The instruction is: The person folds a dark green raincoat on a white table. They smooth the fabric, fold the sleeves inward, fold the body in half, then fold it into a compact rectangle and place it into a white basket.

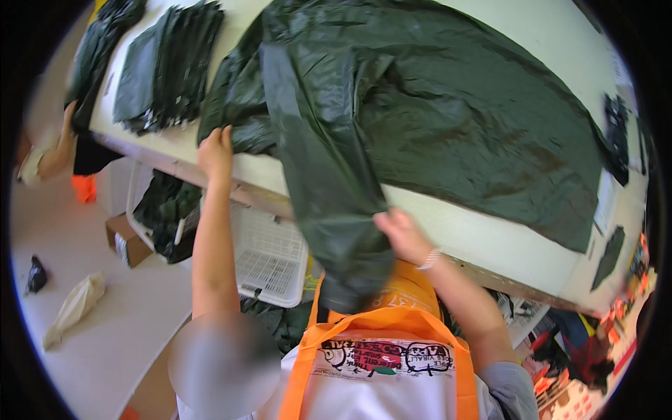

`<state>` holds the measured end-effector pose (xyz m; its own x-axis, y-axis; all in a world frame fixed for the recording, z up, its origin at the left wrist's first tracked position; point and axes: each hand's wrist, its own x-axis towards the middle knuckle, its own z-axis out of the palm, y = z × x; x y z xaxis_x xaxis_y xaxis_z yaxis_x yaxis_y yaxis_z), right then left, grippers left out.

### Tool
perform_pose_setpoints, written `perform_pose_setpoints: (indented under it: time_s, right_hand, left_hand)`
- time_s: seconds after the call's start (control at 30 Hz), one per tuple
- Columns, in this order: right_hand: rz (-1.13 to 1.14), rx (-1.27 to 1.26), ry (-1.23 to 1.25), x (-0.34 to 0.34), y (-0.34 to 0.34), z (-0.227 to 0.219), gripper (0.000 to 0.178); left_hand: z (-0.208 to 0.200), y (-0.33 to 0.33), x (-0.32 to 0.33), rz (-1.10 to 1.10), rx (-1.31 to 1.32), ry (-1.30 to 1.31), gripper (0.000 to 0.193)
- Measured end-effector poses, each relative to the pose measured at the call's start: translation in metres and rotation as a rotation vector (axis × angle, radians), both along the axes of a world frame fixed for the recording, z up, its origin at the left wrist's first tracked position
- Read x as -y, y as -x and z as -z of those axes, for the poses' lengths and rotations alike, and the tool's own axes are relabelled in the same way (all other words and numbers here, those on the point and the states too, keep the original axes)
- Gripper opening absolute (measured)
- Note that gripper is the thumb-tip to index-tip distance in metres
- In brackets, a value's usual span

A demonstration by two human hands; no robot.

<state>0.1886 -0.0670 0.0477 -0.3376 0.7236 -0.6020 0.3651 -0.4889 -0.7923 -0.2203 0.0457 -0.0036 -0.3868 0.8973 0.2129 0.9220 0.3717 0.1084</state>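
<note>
A large dark green, shiny raincoat-like garment lies spread over the white table. One of its sleeves hangs over the near edge toward my orange apron. My left hand pinches the garment's edge at the left, near the table's front. On the right, my right hand is closed on the side of the hanging sleeve, slightly blurred. The lower end of the sleeve is smeared by motion.
A stack of folded dark green pieces lies at the table's far left. Below the edge stand white plastic baskets and a cardboard box. Another person's arm reaches in at left. Orange and dark cloth lies at lower right.
</note>
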Motion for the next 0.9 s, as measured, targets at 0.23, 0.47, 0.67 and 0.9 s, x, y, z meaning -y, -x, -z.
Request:
perform_pose_setpoints:
  time_s: [0.23,0.47,0.67,0.9]
  right_hand:
    - [-0.174,0.973,-0.306,-0.118,-0.284,-0.073,0.029]
    - [0.260,1.305,-1.007,-0.102,-0.271,-0.076,0.049]
    - [0.894,0.758,-0.608,0.007,-0.329,-0.010,0.043]
    - [0.687,1.126,-0.641,-0.040,-0.344,-0.029,0.034]
  left_hand:
    - [-0.001,-0.002,-0.003,0.171,0.055,-0.092,0.021]
    - [-0.066,-0.053,-0.013,0.404,0.050,-0.288,0.043]
    - [-0.090,-0.255,-0.039,0.996,0.157,0.026,0.054]
    - [0.001,-0.300,-0.091,0.819,-0.005,0.140,0.063]
